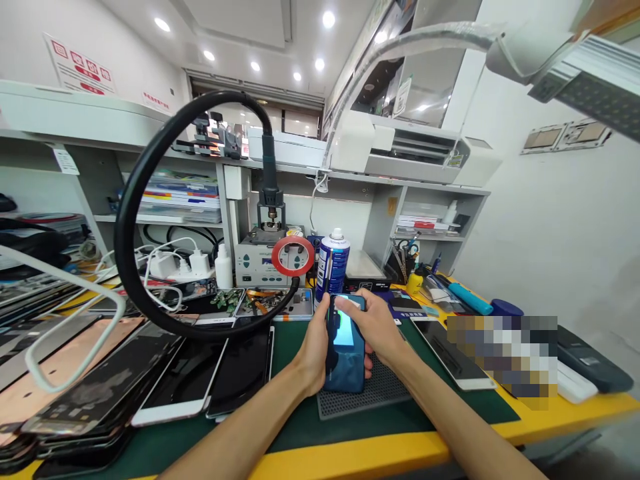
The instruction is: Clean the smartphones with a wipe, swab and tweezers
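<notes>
Head view: left hand [315, 348] and right hand [384, 327] both gripping a lit smartphone [345, 360] over the perforated mat [345, 405], long axis pointing away, screen facing back this way. Spray can [340, 263] sits just past its top; bare green mat [300, 428] nearer, then the yellow edge of the desk [350, 456].

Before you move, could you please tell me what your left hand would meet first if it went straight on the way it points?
Beyond the phone it already holds, the left hand would probably meet the blue can; the gap is hard to judge.
</notes>
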A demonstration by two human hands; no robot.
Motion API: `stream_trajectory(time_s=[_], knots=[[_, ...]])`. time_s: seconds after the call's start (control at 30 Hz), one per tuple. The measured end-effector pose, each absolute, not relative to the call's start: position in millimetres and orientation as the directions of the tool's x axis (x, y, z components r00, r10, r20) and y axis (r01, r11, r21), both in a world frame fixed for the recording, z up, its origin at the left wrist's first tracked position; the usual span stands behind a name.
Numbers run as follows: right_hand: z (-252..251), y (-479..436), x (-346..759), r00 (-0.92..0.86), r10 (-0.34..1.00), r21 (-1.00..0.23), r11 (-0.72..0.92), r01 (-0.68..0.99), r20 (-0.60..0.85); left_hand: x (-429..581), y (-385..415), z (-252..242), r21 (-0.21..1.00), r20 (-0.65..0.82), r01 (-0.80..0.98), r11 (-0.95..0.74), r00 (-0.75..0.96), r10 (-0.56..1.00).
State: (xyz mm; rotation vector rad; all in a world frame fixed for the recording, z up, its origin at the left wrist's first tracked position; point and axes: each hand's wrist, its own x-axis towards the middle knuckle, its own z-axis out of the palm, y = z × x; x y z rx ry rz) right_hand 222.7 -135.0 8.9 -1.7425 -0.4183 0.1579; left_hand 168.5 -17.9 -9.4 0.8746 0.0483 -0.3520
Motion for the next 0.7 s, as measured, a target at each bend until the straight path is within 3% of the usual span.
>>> stream_trajectory(time_s=[0.1, 0.3, 0.5, 0.7], knots=[[11, -133, 222, 0.936, 0.336, -0.97, -0.172, 0.173, 0.108, 170, -19, -10, 0.725, -0.197, 0.342, 0.598, 0.935, -0.296], [10, -136, 215, 0.873, 0.483, -0.977, -0.148, 0.152, 0.063, 171, -13, -15, 0.718, -0.189, 0.36, 0.596, 0.925, -0.331], [8, -124, 212, 0.939, 0.254, -0.914, -0.276, 0.299, 0.23, 169, -14, -19, 0.708, -0.133, 0.3, 0.639, 0.946, -0.297], [10, -121, 211, 0.933, 0.333, -0.964, -0.172, 0.201, 0.135, 166, -18, -14, 0.67, -0.076, 0.19, 0.718, 0.979, -0.188]])
